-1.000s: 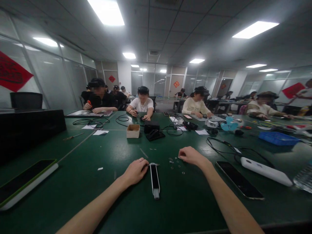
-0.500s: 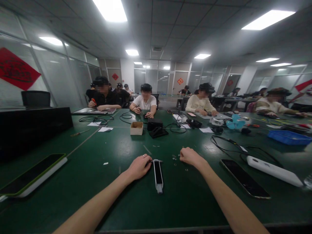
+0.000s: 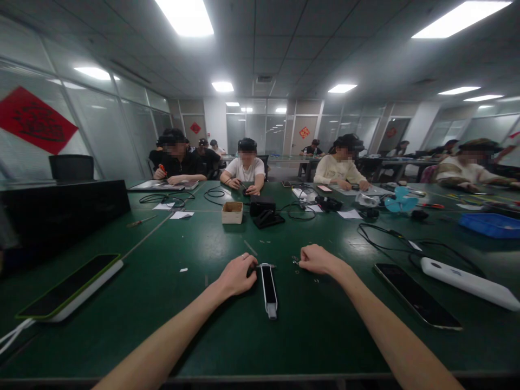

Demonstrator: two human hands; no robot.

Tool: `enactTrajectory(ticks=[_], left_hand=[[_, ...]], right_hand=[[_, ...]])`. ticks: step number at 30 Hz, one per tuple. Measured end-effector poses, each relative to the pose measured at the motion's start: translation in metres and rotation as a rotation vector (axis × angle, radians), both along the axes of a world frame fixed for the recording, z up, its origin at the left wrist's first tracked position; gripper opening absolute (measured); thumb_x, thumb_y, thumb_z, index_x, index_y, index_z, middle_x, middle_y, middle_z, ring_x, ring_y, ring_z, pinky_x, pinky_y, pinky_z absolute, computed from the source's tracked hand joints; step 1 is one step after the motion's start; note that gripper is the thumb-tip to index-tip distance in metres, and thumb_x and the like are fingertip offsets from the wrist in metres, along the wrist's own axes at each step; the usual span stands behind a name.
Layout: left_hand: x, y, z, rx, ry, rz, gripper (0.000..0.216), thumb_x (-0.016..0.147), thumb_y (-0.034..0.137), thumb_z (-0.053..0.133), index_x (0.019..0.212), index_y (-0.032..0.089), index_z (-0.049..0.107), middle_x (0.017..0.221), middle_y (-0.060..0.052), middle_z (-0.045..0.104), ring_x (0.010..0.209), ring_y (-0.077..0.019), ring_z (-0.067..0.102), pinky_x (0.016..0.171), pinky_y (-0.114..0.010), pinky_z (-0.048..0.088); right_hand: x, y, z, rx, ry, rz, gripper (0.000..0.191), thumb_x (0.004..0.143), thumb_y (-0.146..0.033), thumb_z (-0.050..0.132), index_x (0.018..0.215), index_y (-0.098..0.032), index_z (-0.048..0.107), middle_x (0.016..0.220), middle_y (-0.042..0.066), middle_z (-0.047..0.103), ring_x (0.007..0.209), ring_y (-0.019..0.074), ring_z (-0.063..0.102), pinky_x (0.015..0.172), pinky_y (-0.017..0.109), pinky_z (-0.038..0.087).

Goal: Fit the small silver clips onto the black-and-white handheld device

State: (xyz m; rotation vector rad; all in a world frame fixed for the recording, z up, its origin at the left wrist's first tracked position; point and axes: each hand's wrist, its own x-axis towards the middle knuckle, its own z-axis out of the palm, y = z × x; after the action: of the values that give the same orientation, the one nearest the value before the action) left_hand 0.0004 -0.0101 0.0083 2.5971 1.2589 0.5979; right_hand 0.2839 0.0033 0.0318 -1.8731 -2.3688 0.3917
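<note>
While the left hand (image 3: 239, 274) stays by the slim device (image 3: 270, 290), the right hand (image 3: 317, 260) draws nearer the small rings (image 3: 294, 261), seemingly bringing them within reach. Fingers curl (pinching, I cannot tell).

Left hand (image 3: 238, 275): bare, with one thin, pale ring (image 3: 244, 256)
Right hand (image 3: 319, 259): bare
Forearms (image 3: 174, 331): uncovered along visible length

Toward the near edge of the tabletop (image 3: 320, 336) lies a gadget (image 3: 269, 290), with rings (image 3: 296, 262) to its right and a phone (image 3: 416, 295) farther right. Behind the gadget, toward the far edge, stands a box (image 3: 232, 218).
</note>
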Motion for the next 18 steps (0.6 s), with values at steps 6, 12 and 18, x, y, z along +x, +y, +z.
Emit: enactTrajectory(ticks=[6, 12, 18], left_hand=[[0.003, -0.005, 0.004, 0.132, -0.084, 0.061, 0.019, 0.085, 0.026, 0.048, 0.098, 0.016, 0.057, 0.094, -0.005, 0.061, 0.084, -0.0196, 0.057, 0.076, -0.033, 0.043], [0.007, -0.016, 0.007, 0.229, -0.073, -0.115, 0.022, 0.092, 0.03, 0.041, 0.096, 0.018, 0.059, 0.092, -0.006, 0.063, 0.087, -0.0191, 0.056, 0.08, -0.033, 0.039], [0.009, -0.022, 0.008, 0.199, -0.177, -0.14, 0.022, 0.093, 0.029, 0.039, 0.096, 0.018, 0.058, 0.092, -0.006, 0.063, 0.086, -0.018, 0.056, 0.08, -0.033, 0.039]], right_hand=[[-0.041, -0.015, -0.003, 0.493, 0.088, 0.285, 0.005, 0.079, -0.017, 0.052, 0.077, -0.016, 0.056, 0.078, 0.005, 0.058, 0.073, 0.0154, 0.052, 0.066, 0.026, 0.04], [-0.082, -0.032, -0.017, 0.756, 0.2, 0.546, 0.011, 0.084, -0.018, 0.047, 0.078, -0.017, 0.056, 0.077, 0.006, 0.059, 0.073, 0.0168, 0.049, 0.069, 0.03, 0.04], [-0.084, -0.034, -0.022, 0.823, 0.248, 0.517, 0.016, 0.087, -0.02, 0.044, 0.074, -0.018, 0.054, 0.073, 0.006, 0.058, 0.072, 0.0174, 0.049, 0.068, 0.031, 0.039]])
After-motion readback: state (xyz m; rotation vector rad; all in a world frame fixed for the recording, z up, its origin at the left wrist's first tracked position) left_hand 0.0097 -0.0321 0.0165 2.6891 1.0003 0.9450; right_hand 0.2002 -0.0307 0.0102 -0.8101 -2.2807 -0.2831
